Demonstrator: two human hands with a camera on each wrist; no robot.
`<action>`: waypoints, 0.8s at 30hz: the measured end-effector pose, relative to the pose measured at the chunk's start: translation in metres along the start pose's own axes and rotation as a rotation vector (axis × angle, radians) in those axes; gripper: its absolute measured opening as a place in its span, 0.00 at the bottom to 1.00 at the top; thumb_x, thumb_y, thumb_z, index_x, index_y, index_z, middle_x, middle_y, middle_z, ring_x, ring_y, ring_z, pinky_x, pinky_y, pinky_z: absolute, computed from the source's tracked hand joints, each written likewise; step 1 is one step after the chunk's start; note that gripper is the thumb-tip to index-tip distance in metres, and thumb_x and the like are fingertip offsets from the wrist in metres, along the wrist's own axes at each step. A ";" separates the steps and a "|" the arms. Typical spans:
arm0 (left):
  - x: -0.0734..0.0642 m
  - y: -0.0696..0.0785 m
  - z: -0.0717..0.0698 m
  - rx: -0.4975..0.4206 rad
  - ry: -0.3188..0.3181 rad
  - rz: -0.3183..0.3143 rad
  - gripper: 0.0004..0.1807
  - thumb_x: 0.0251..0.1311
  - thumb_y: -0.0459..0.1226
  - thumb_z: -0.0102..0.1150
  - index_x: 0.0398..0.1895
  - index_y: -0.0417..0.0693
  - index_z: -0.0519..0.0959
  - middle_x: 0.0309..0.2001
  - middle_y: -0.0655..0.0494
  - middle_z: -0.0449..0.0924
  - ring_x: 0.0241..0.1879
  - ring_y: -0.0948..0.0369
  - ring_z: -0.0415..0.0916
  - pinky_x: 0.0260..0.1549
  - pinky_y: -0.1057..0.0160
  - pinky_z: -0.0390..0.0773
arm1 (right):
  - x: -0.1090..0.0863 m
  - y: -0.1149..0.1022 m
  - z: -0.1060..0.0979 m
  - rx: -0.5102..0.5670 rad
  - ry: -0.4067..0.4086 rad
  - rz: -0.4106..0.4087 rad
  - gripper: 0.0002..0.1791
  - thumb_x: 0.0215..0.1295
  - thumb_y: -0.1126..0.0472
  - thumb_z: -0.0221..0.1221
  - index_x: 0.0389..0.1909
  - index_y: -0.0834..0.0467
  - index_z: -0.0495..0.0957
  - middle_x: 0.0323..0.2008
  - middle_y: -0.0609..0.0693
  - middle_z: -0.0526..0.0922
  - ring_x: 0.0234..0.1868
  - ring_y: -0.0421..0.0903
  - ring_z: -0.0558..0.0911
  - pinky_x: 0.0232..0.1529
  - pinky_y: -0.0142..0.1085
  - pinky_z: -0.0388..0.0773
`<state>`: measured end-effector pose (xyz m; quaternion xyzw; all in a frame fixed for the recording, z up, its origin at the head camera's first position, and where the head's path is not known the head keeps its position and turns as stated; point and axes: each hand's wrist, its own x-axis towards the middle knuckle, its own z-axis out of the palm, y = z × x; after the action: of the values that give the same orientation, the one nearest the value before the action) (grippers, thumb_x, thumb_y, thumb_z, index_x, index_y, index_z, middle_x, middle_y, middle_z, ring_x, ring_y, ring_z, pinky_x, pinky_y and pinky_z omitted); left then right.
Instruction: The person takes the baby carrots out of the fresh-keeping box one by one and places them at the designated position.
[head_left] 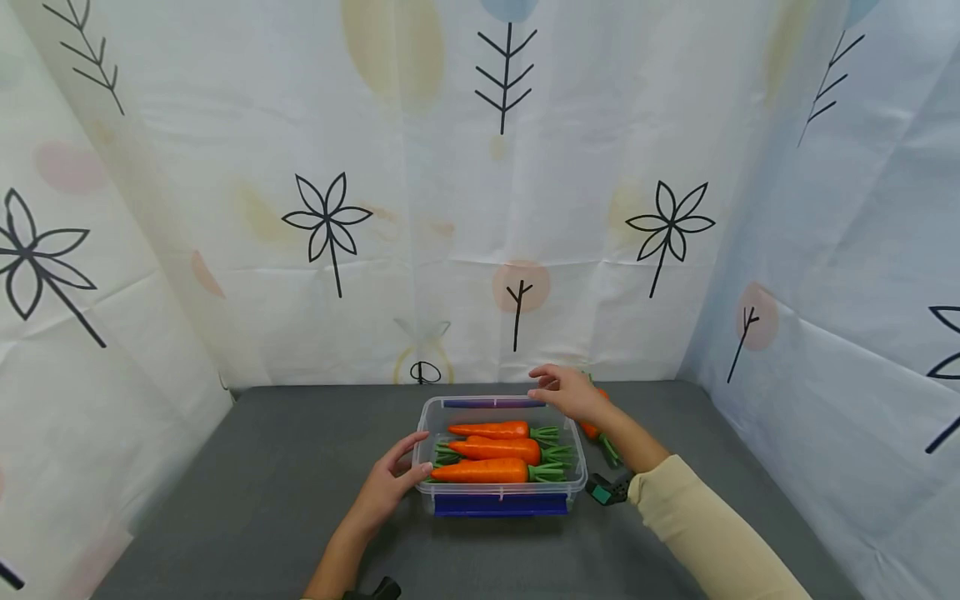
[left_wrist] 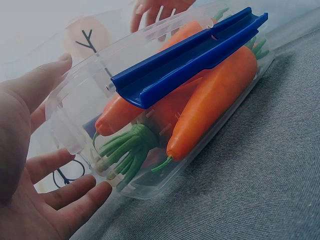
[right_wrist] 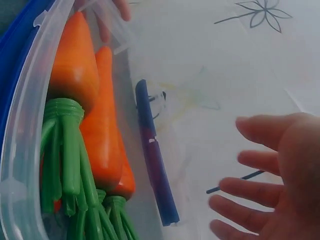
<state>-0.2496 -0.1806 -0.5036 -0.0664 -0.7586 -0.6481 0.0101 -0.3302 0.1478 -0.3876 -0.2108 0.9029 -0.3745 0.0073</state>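
A clear plastic box [head_left: 577, 486] with blue clip flaps [head_left: 501, 505] stands on the grey table. Several orange carrots [head_left: 483, 472] with green tops lie inside it, some with tops pointing left and others right. My left hand [head_left: 388, 477] is at the box's left end, fingers fairly straight and spread along the end wall, thumb by the rim. Over the far right corner hovers my right hand [head_left: 568, 392], its fingers extended and nothing in them. To the right of the box a further carrot [head_left: 590, 431] lies on the table, partly hidden behind my right forearm.
The grey table [head_left: 300, 467] ends at a patterned white cloth [head_left: 450, 317] that hangs behind and along both sides. Black devices [head_left: 609, 490] are worn at both wrists. The blue flap [left_wrist: 190, 60] on the near side hangs outward from the rim.
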 end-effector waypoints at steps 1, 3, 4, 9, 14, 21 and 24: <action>0.000 0.000 0.000 -0.001 -0.001 0.001 0.27 0.63 0.38 0.62 0.67 0.55 0.71 0.66 0.42 0.67 0.55 0.47 0.73 0.53 0.44 0.72 | 0.001 -0.001 0.001 -0.004 -0.050 -0.016 0.23 0.69 0.54 0.59 0.61 0.60 0.73 0.54 0.63 0.78 0.52 0.58 0.78 0.47 0.50 0.77; 0.000 0.001 0.000 -0.001 -0.004 0.003 0.28 0.63 0.38 0.62 0.67 0.55 0.71 0.66 0.42 0.66 0.55 0.47 0.73 0.54 0.44 0.72 | 0.004 -0.003 0.002 -0.010 -0.155 -0.055 0.24 0.70 0.55 0.58 0.62 0.62 0.72 0.55 0.64 0.76 0.53 0.59 0.77 0.49 0.51 0.76; -0.001 0.002 0.000 0.000 -0.004 0.002 0.28 0.63 0.38 0.62 0.67 0.55 0.71 0.66 0.42 0.66 0.55 0.48 0.73 0.54 0.44 0.72 | 0.005 -0.003 0.003 -0.021 -0.203 -0.072 0.24 0.70 0.54 0.58 0.62 0.62 0.72 0.55 0.63 0.77 0.54 0.59 0.77 0.51 0.51 0.75; -0.002 0.005 -0.001 0.000 -0.010 0.001 0.27 0.63 0.39 0.62 0.67 0.55 0.71 0.66 0.42 0.66 0.55 0.48 0.73 0.54 0.45 0.72 | 0.014 -0.004 0.012 -0.059 -0.427 -0.092 0.26 0.71 0.54 0.56 0.64 0.63 0.70 0.54 0.59 0.78 0.54 0.56 0.77 0.53 0.49 0.73; -0.002 0.004 0.000 -0.002 -0.010 0.008 0.27 0.63 0.38 0.62 0.67 0.55 0.71 0.65 0.41 0.67 0.54 0.49 0.74 0.52 0.46 0.74 | 0.018 -0.006 0.024 -0.100 -0.563 -0.020 0.25 0.69 0.54 0.58 0.63 0.61 0.71 0.53 0.53 0.79 0.52 0.49 0.78 0.53 0.46 0.74; 0.001 0.000 0.000 -0.003 -0.004 0.008 0.27 0.63 0.37 0.62 0.66 0.54 0.71 0.66 0.41 0.67 0.55 0.48 0.73 0.52 0.46 0.73 | 0.018 -0.009 0.036 -0.167 -0.614 0.055 0.24 0.65 0.56 0.63 0.61 0.57 0.74 0.54 0.52 0.77 0.53 0.50 0.77 0.54 0.47 0.74; 0.001 0.000 0.000 0.003 0.002 0.003 0.27 0.64 0.36 0.61 0.67 0.52 0.70 0.66 0.40 0.66 0.56 0.46 0.73 0.53 0.44 0.72 | 0.017 -0.009 0.039 -0.193 -0.605 0.045 0.22 0.63 0.60 0.64 0.58 0.57 0.76 0.54 0.53 0.78 0.54 0.52 0.77 0.54 0.48 0.74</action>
<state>-0.2503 -0.1804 -0.5039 -0.0671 -0.7593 -0.6472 0.0119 -0.3359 0.1091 -0.4072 -0.2921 0.8956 -0.2073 0.2637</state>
